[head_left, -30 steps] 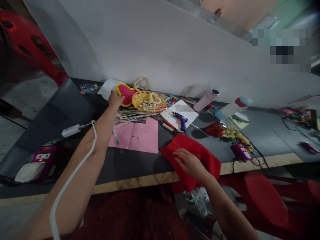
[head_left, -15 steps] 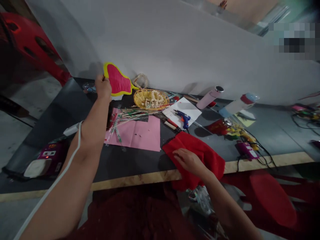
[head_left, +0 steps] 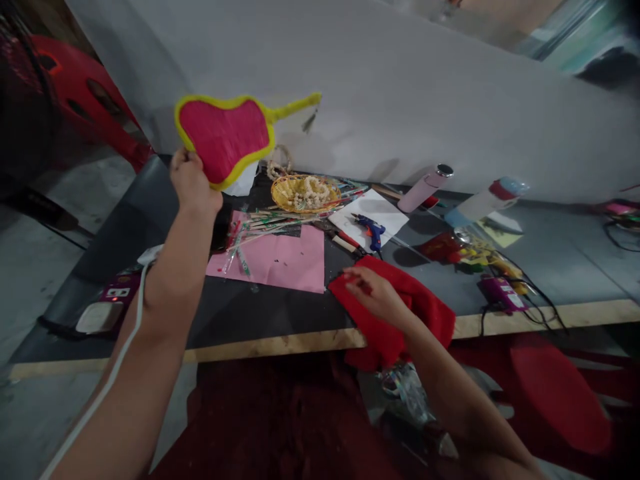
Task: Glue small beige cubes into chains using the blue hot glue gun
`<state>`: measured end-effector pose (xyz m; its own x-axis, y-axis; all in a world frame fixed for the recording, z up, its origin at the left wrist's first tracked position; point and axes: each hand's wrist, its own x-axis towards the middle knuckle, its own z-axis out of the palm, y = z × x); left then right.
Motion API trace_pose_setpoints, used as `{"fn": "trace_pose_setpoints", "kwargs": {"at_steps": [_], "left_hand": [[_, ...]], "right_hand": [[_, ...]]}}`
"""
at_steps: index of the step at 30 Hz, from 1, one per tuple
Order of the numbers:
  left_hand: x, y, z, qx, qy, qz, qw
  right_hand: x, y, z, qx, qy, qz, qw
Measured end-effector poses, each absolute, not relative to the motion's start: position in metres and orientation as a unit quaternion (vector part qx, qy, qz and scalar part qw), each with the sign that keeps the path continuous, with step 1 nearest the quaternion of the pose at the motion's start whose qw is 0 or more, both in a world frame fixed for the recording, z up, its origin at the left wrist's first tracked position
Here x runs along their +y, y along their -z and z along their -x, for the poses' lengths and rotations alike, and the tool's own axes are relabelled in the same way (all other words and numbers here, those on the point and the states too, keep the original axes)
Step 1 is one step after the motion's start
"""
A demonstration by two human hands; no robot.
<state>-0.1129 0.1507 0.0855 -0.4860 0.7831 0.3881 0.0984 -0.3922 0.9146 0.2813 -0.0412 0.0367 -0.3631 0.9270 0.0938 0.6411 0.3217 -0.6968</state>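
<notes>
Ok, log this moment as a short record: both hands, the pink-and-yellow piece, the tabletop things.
Left hand: gripping the fan-shaped piece by the edge of its wide end
Fan-shaped piece: pink, yellow border, held above the table; its handle points toward picture right, a tassel hanging near the tip
Right hand: over the red cloth, fingers loosely bent; contact unclear
Blue glue gun: on a white sheet
Yellow basket: holds pale bead-like pieces
Pink sheet: partly under thin sticks

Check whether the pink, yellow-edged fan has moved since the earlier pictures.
Yes: held in the left hand, the fan has moved upward and leftward in the picture, judged against the yellow basket.
</notes>
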Motion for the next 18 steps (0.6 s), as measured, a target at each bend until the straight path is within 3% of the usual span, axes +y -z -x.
{"fn": "trace_pose_setpoints", "kwargs": {"at_steps": [4,6,14,18], "left_hand": [[0.096,-0.056,0.074,0.499,-0.703,-0.389,0.324],[0.06,-0.044,0.055,0.497,-0.689,-0.39,0.355],[-0.034,-0.015,0.023,0.498,-0.574,-0.481,0.436],[-0.031,-0.011,0.048,0.547,-0.598,-0.472,0.349]], "right_hand": [[-0.016,-0.064,-0.26,-0.636,-0.44,0.47,0.425],[-0.011,-0.079,-0.25,-0.578,-0.493,0.452,0.468],[-0.04,-0.088,-0.241,-0.476,-0.537,0.478,0.507],[-0.059,-0.078,-0.254,-0.438,-0.541,0.505,0.511]]}}
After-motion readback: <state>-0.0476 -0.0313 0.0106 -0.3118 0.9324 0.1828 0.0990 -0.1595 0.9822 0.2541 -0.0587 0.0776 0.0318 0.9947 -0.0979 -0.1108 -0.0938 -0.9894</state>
